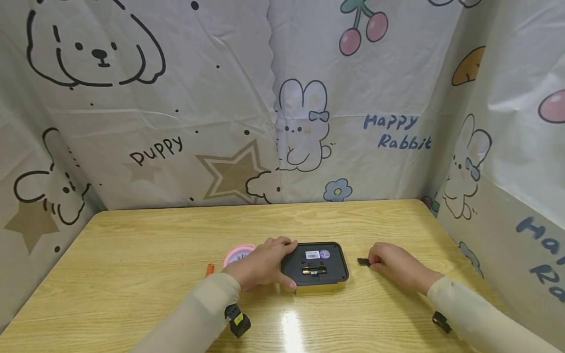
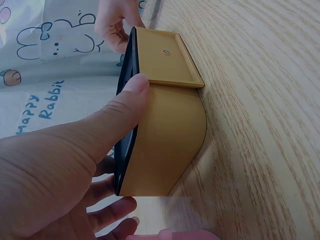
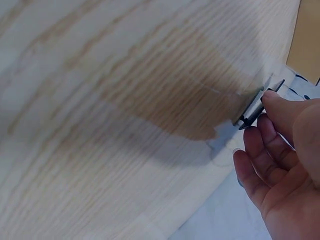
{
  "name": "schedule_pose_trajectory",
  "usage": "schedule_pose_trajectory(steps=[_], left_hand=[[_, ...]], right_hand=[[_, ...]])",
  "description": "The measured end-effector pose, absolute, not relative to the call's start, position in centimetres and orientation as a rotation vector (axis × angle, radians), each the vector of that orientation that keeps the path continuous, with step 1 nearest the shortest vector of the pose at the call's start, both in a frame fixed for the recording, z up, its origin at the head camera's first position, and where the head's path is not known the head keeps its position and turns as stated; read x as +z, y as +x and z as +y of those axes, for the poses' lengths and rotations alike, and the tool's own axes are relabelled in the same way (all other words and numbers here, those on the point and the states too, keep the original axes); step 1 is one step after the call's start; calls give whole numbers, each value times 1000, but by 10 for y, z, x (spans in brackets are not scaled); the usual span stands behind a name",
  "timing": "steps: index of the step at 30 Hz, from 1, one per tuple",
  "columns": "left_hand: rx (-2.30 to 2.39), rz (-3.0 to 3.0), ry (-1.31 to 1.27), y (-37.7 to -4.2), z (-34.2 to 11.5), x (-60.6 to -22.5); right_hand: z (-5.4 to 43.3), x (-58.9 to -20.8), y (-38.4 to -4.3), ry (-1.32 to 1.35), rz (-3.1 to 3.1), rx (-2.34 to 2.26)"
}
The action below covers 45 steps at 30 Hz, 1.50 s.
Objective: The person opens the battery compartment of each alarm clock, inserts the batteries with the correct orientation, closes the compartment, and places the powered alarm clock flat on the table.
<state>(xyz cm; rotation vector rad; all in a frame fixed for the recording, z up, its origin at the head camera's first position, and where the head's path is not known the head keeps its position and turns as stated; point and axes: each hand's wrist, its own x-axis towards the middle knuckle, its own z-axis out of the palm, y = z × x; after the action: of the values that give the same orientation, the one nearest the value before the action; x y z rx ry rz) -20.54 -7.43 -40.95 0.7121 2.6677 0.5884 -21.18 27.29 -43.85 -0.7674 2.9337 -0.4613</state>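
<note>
A gold box (image 2: 165, 135) lies with its black underside (image 1: 333, 267) facing up, white and purple labels on it. One battery (image 1: 314, 270) shows in the uncovered slot in that underside. My left hand (image 1: 267, 262) grips the box's left end, thumb on the near edge and fingers along the far side. To the right of the box, apart from it, my right hand (image 1: 395, 264) pinches a small black battery cover (image 1: 364, 262) between thumb and fingers. In the right wrist view the cover (image 3: 259, 104) is tilted, close over the table.
Behind the left hand lies a round pink-rimmed thing (image 1: 240, 251), partly hidden. An orange stick-like object (image 1: 210, 269) is left of it, by the left sleeve. The wooden table (image 1: 154, 235) meets a printed cloth (image 1: 220, 122) at its back edge and right side.
</note>
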Motion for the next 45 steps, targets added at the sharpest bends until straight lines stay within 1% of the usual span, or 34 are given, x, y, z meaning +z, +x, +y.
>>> schedule_pose_trajectory(steps=[5,15,21,30,45], left_hand=[[596,2664,711,-205,-75,-410],[593,2661,712,-205,-75,-409],[586,2658,712,-205,-75,-410],[609,2652,710,-204,-74,-410],[615,2651,725,-205,-76,-411]], right_hand=[[275,-438,-212,-751,2950,-475],[271,-428,-212,-808,2983,-474],[263,-417,-210,-880,3013,-470],[247,-402,-201,-909,3042,-464],[218,-391,-188,-1022,3031,-461]])
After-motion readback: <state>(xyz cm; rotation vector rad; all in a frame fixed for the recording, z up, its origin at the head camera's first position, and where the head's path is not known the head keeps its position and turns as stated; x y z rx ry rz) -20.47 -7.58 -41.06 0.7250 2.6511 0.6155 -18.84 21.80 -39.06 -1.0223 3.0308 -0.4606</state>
